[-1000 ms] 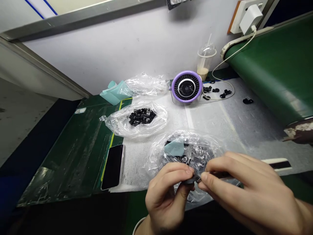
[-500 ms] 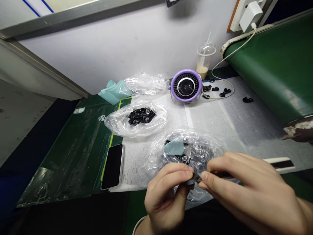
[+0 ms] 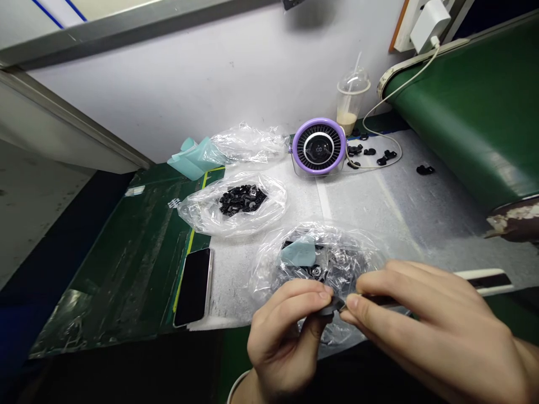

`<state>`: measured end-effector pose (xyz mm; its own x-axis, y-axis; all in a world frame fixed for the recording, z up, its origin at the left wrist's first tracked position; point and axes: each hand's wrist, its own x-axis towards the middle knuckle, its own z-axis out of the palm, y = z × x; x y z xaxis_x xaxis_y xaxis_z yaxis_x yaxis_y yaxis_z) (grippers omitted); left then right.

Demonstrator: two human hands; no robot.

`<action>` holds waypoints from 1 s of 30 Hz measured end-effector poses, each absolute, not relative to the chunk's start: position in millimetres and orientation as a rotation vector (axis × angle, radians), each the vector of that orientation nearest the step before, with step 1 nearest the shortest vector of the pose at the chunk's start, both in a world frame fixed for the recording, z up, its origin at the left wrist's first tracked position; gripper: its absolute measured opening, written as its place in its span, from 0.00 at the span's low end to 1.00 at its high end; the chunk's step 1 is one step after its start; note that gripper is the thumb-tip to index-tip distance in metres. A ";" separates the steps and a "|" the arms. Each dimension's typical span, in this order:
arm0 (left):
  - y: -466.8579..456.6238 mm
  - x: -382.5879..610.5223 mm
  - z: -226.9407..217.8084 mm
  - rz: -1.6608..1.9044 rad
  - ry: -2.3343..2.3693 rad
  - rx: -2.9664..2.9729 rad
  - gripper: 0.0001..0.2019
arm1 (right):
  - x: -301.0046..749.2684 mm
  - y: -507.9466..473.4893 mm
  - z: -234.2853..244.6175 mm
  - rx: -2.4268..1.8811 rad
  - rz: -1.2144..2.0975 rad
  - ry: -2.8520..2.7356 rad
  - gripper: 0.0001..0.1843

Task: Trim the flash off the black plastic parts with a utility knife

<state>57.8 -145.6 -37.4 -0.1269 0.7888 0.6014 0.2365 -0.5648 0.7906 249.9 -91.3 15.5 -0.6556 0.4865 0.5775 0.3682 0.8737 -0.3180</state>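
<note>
The left hand [image 3: 286, 336] and right hand [image 3: 429, 331] meet low in the view, both nearly closed and pinching a small dark piece [image 3: 328, 307] between them. The fingers hide most of it, so its shape is hard to make out. A thin dark rod [image 3: 379, 301] runs from it under the right hand. Beneath and just beyond the hands lies a clear plastic bag [image 3: 320, 261] of black parts, blurred by the film, with a pale blue scrap [image 3: 298, 252] inside. To its left, a phone [image 3: 192, 287] lies with its dark screen up. Farther back, a second bag [image 3: 236, 205] holds black clips. A purple-rimmed fan [image 3: 319, 147] stands near the wall, with loose black pieces [image 3: 370, 152] beside it.
</note>
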 end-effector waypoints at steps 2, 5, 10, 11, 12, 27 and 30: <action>-145.2 58.2 -37.3 1.741 1.145 1.717 0.09 | 249.5 -91.2 17.3 -0.611 0.181 -2.334 0.10; -144.8 58.4 -37.3 1.750 1.143 1.716 0.10 | 248.5 -90.4 18.5 -0.629 0.158 -2.339 0.10; -144.5 58.2 -37.8 1.750 1.146 1.713 0.10 | 246.9 -87.8 21.9 -0.635 0.115 -2.323 0.13; -144.4 58.2 -37.9 1.749 1.145 1.710 0.10 | 246.8 -87.8 22.3 -0.631 0.116 -2.324 0.13; -144.2 58.1 -37.9 1.745 1.144 1.706 0.10 | 246.9 -88.1 22.3 -0.623 0.119 -2.328 0.13; -143.8 61.3 -38.3 1.741 1.178 1.678 0.11 | 254.3 -82.2 8.6 -0.493 0.817 -2.169 0.10; -143.5 62.3 -41.4 1.694 1.166 1.678 0.14 | 248.0 -81.1 4.1 -0.459 0.844 -2.075 0.13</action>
<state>62.3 -143.5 -41.4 -0.1310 0.8220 0.5543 0.2240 -0.5201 0.8242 248.0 -81.1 4.1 -0.5897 0.5799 0.5621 0.0233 0.7079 -0.7059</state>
